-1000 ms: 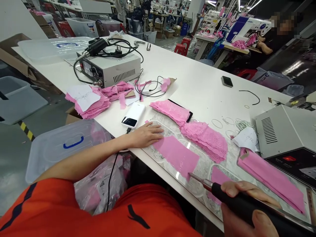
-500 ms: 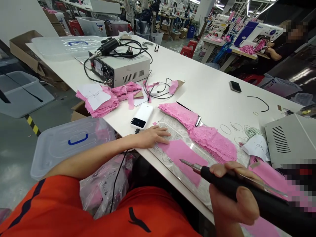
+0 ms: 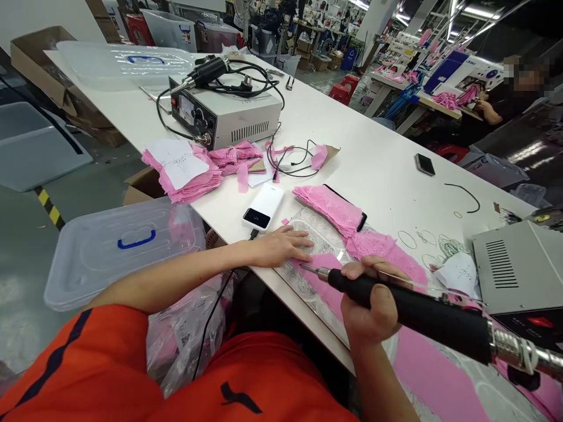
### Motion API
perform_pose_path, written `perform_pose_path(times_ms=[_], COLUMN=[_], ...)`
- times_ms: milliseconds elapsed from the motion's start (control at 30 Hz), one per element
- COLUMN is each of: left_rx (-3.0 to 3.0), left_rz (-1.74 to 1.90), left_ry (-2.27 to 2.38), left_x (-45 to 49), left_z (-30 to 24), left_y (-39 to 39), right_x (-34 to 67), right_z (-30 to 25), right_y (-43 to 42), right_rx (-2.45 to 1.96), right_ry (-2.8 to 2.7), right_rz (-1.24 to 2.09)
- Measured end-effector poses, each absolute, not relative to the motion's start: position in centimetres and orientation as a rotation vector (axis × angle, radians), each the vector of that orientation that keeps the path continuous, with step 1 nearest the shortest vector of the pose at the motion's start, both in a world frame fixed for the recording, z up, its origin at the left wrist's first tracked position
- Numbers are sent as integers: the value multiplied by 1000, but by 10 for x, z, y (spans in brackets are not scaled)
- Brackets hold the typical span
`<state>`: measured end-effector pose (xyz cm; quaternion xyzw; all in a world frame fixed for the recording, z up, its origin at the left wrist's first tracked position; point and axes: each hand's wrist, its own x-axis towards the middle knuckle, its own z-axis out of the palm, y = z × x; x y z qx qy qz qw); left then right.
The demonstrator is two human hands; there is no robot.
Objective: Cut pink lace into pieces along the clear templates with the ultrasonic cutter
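Note:
My left hand [image 3: 281,245] lies flat with fingers spread, on a clear patterned sheet [image 3: 303,225] and the near end of a pink fabric piece [image 3: 328,293]. My right hand [image 3: 373,305] is wrapped round a thick black handpiece [image 3: 422,313] with a slim metal tip. That tip is over the pink piece, close to my left fingers; whether it touches the fabric I cannot tell. Beyond the hands lies a stack of pink lace pieces [image 3: 329,208], partly hidden by my right hand. Another pink piece [image 3: 433,375] lies below the handpiece.
A white power bank [image 3: 264,206] with a cable stands by my left wrist. A grey control box [image 3: 237,120] carries a second handpiece; another grey box [image 3: 519,269] is at right. Around are tied pink bundles [image 3: 185,170], a phone [image 3: 424,164] and a lidded plastic bin [image 3: 123,252].
My right hand has brought the handpiece leftward and up, its tip now near my left fingers. The left hand stays on the fabric's end. The whole view has shifted slightly.

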<state>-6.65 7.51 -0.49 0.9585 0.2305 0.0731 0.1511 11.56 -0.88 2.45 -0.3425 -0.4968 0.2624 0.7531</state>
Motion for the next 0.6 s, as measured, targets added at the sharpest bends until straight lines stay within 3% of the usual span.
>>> perform_pose_path(times_ms=[600], left_rx=[2699], left_rz=[296], left_ry=[661], left_x=[-65], left_z=[-8], left_y=[75], right_x=[103], right_z=[18], right_y=[4], right_rx=[-783], right_ry=[-1136], right_rz=[566])
